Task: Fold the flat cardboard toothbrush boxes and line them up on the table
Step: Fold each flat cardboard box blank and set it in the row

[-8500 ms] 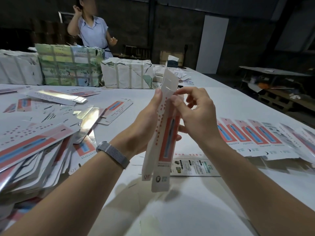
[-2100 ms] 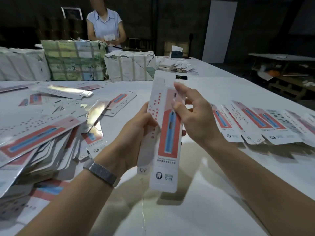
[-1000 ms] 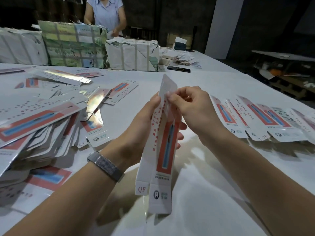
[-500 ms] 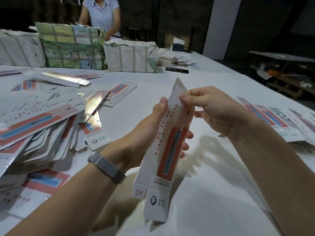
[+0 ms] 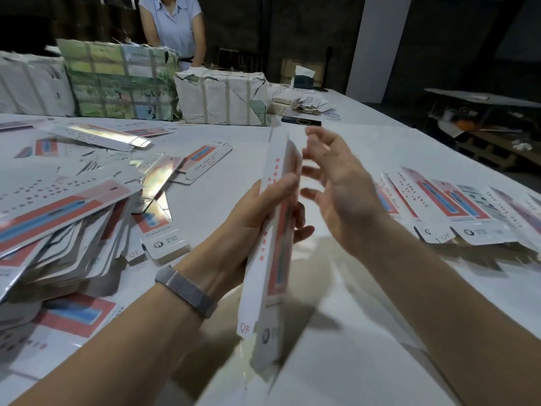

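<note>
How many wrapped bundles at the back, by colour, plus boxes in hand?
White wrapped bundles: 2
Green wrapped bundle: 1
Box held by left hand: 1
Total: 4

Only one view, worn at head height, tilted forward and down across a wide white table [image 5: 366, 332], close enough that both bare forearms enter from the bottom edge and meet near the centre. Nearest the lens, the left hand [image 5: 257, 227] gripping a long white-and-red cardboard toothbrush box [image 5: 275, 259] and the open right hand [image 5: 339, 183] just beside it. Wide-angle reach out to a loose heap of flat white-and-red cardboard blanks [image 5: 67, 218] at 9 o'clock, a row of folded boxes [image 5: 456, 206] at 3 o'clock, and strapped paper-wrapped bundles [image 5: 222, 98] with a person in a pale blue shirt [image 5: 172, 24] at 11 to 12 o'clock.
</note>
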The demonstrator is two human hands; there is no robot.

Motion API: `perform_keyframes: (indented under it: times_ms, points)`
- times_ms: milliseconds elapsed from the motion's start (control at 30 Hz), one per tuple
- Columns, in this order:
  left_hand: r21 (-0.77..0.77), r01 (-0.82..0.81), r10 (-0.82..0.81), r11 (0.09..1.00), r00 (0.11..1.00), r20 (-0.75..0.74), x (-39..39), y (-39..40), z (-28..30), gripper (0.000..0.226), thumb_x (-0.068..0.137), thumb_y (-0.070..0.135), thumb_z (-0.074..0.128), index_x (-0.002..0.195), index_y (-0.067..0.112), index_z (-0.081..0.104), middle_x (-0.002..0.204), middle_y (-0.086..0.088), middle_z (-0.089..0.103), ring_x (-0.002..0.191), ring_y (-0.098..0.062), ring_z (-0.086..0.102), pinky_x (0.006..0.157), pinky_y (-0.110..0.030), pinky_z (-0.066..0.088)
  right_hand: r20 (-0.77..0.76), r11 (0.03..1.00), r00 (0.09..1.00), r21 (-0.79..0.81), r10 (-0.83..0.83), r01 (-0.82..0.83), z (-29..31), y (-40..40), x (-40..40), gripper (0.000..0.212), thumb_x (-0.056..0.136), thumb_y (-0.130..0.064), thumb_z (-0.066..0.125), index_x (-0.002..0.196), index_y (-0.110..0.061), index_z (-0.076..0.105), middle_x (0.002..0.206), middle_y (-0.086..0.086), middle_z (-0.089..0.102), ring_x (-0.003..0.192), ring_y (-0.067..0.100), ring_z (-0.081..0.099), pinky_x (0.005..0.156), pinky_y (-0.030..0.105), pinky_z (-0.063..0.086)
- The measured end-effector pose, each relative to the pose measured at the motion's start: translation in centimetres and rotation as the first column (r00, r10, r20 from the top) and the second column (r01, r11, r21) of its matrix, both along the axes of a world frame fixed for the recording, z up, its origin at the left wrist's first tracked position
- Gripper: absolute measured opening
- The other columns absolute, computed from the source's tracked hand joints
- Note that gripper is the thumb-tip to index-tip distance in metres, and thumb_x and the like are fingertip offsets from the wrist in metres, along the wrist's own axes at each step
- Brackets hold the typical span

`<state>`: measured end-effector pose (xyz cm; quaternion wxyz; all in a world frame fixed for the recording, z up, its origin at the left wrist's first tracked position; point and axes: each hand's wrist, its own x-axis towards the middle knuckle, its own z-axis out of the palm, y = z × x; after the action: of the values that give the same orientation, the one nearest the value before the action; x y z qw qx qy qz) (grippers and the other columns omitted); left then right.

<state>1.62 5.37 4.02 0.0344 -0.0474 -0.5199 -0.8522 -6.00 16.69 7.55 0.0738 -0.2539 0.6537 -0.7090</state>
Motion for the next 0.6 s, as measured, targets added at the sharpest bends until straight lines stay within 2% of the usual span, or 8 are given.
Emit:
perform_keyframes:
  times_ms: [100, 167, 233, 300, 333, 433, 533, 600]
  points:
    - [0.144, 0.087, -0.092, 0.986, 0.995, 0.03, 0.3, -0.5, 0.0, 0.041, 0.078, 0.054, 0.074, 0.089, 0.015, 0.077, 0.072, -0.005, 0.062, 0.065, -0.017, 0.06, 0.067, -0.028, 0.059, 0.088, 0.975, 0.972, -0.053, 0.218, -0.214, -1.8, -0.6, 0.6, 0.034, 0.103, -0.045, 0.04, 0.134, -0.04, 0.053, 0.105, -0.002, 0.068, 0.081, 0.015, 0.061, 0.067, 0.031, 0.049]
    - [0.194, 0.108, -0.117, 0.975, 0.992, 0.037, 0.3, -0.7, -0.2, 0.058, 0.066, 0.063, 0.075, 0.093, 0.011, 0.076, 0.076, -0.007, 0.066, 0.062, -0.018, 0.065, 0.061, -0.027, 0.059, 0.142, 0.922, 0.921, -0.2, 0.363, -0.332, -2.5, -0.5, 0.7, 0.037, 0.102, -0.046, 0.04, 0.137, -0.05, 0.049, 0.096, 0.001, 0.067, 0.061, 0.01, 0.05, 0.049, 0.02, 0.039]
    - [0.12, 0.039, -0.045, 0.992, 0.998, 0.045, 0.4, -0.8, -0.2, 0.061, 0.067, 0.069, 0.066, 0.094, 0.015, 0.076, 0.076, -0.007, 0.07, 0.061, -0.019, 0.069, 0.058, -0.028, 0.059, 0.138, 0.877, 0.89, -0.291, 0.434, -0.383, -2.8, -0.3, 0.6, 0.038, 0.103, -0.042, 0.039, 0.139, -0.053, 0.046, 0.093, 0.001, 0.069, 0.052, 0.007, 0.045, 0.042, 0.014, 0.038]
    - [0.031, -0.029, 0.028, 0.999, 0.999, 0.042, 0.5, -0.6, -0.1, 0.049, 0.075, 0.065, 0.06, 0.082, 0.022, 0.08, 0.072, -0.004, 0.071, 0.06, -0.017, 0.07, 0.057, -0.026, 0.058, 0.098, 0.887, 0.912, -0.296, 0.398, -0.355, -2.9, -0.5, 0.7, 0.041, 0.102, -0.041, 0.04, 0.141, -0.051, 0.043, 0.096, -0.003, 0.074, 0.055, 0.012, 0.056, 0.047, 0.018, 0.049]
    - [-0.017, -0.068, 0.069, 0.998, 0.997, 0.037, 0.4, -0.5, 0.1, 0.045, 0.079, 0.064, 0.061, 0.082, 0.023, 0.079, 0.072, -0.004, 0.072, 0.061, -0.017, 0.071, 0.058, -0.026, 0.058, 0.07, 0.903, 0.936, -0.295, 0.346, -0.312, -2.9, -0.8, 0.7, 0.043, 0.1, -0.042, 0.042, 0.142, -0.05, 0.043, 0.102, -0.007, 0.075, 0.066, 0.018, 0.068, 0.055, 0.025, 0.056]
    - [-0.208, -0.307, 0.298, 0.929, 0.952, -0.072, -0.3, -0.4, 0.0, 0.044, 0.088, 0.056, 0.061, 0.108, 0.017, 0.062, 0.085, -0.009, 0.073, 0.072, -0.023, 0.073, 0.067, -0.034, 0.06, 0.032, 0.939, 0.978, -0.286, 0.208, -0.191, -2.8, -1.4, 0.7, 0.057, 0.089, -0.045, 0.05, 0.145, -0.043, 0.042, 0.108, -0.017, 0.074, 0.096, 0.025, 0.073, 0.07, 0.035, 0.061]
    - [-0.303, -0.474, 0.415, 0.827, 0.878, -0.241, -0.5, -0.8, -0.3, 0.027, 0.098, 0.044, 0.054, 0.119, 0.034, 0.039, 0.1, -0.015, 0.071, 0.085, -0.024, 0.073, 0.078, -0.04, 0.061, -0.032, 0.966, 0.991, -0.223, 0.13, -0.134, -2.7, -1.6, 0.6, 0.052, 0.085, -0.046, 0.054, 0.137, -0.042, 0.045, 0.103, -0.021, 0.074, 0.102, 0.015, 0.071, 0.079, 0.032, 0.06]
    - [-0.355, -0.509, 0.401, 0.784, 0.852, -0.337, -0.3, -0.9, -0.6, 0.032, 0.101, 0.038, 0.049, 0.128, 0.043, 0.032, 0.101, -0.014, 0.069, 0.086, -0.021, 0.073, 0.078, -0.038, 0.062, -0.071, 0.979, 0.992, -0.17, 0.105, -0.116, -2.6, -1.5, 0.7, 0.04, 0.087, -0.045, 0.054, 0.127, -0.044, 0.048, 0.1, -0.021, 0.074, 0.099, 0.01, 0.072, 0.077, 0.027, 0.059]
